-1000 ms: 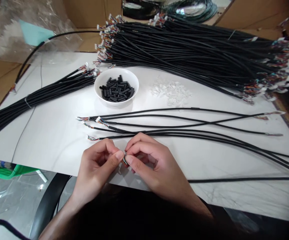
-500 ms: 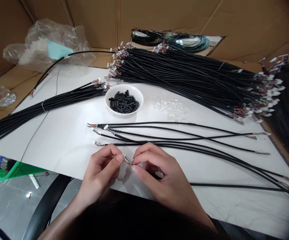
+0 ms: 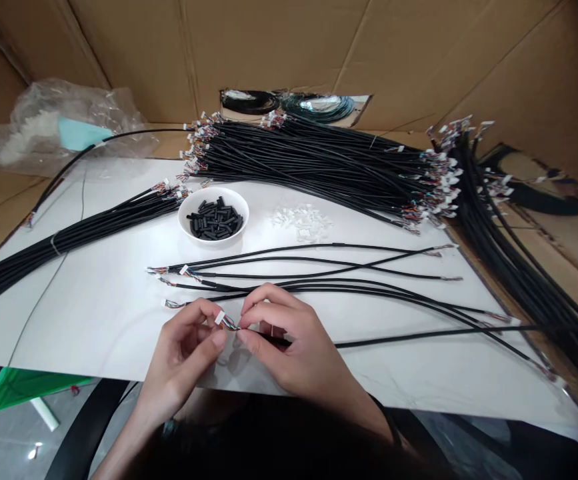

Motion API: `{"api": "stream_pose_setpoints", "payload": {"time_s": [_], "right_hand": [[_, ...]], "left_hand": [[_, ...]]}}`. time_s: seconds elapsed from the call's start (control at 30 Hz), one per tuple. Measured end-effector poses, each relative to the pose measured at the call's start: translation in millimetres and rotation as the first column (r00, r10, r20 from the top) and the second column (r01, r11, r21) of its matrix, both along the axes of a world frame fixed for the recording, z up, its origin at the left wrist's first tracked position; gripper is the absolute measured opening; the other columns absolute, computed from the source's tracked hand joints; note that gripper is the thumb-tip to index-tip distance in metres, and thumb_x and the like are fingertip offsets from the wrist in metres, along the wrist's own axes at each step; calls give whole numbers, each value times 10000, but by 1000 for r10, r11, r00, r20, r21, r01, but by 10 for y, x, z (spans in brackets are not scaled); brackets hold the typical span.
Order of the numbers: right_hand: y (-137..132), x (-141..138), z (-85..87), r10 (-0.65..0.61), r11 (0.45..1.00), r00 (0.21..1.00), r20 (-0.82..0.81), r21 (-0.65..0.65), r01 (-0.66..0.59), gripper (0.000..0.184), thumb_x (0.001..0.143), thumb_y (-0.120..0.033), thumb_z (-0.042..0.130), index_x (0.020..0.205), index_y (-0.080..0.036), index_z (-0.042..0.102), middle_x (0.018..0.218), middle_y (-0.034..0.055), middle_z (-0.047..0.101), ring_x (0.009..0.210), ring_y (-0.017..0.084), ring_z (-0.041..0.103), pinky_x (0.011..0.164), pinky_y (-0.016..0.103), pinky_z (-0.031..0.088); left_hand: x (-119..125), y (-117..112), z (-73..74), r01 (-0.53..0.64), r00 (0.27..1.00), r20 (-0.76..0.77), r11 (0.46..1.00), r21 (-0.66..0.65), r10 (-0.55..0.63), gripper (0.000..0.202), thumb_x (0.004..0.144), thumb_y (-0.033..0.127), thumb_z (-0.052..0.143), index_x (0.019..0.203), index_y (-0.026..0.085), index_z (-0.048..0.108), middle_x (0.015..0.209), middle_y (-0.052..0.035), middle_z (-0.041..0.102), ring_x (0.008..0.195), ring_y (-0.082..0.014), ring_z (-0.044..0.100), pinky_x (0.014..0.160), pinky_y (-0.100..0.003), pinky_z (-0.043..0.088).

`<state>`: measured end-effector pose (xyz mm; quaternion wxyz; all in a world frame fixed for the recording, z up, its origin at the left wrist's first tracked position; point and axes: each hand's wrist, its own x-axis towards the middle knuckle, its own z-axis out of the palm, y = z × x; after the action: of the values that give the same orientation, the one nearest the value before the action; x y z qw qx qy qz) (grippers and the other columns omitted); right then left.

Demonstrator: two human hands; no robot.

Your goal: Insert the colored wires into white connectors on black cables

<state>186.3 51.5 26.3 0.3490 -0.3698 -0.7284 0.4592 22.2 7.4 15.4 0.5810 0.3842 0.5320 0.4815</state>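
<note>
My right hand pinches a black cable close to its end, between thumb and fingertips. Short coloured wires come out of that end into a small white connector. At the connector is my left hand; its thumb and index finger are apart, with the index fingertip right by the connector. Whether that fingertip touches it is hard to see. Just beyond the hands, several loose black cables with wired ends lie across the white tabletop.
A white bowl holds short black tube pieces. Right of it lies a scatter of small white connectors. A large cable pile sits behind, a tied bundle at left. More cables hang over the right edge.
My left thumb and index finger have parted from their pinch, and the connector's white face now shows. The view has turned to the right. My right hand still pinches the cable.
</note>
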Motion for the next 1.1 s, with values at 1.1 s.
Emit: {"api": "stream_pose_setpoints", "payload": {"time_s": [1.1], "right_hand": [[-385, 1000, 325, -250, 825, 804, 539, 554, -115, 245, 957, -254, 495, 867, -180, 710, 820, 59, 660, 735, 170, 606, 665, 264, 418]], "left_hand": [[-151, -76, -301, -305, 950, 69, 857, 415, 305, 314, 752, 381, 742, 671, 153, 542, 488, 91, 406, 410, -38, 326, 420, -179, 219]]}}
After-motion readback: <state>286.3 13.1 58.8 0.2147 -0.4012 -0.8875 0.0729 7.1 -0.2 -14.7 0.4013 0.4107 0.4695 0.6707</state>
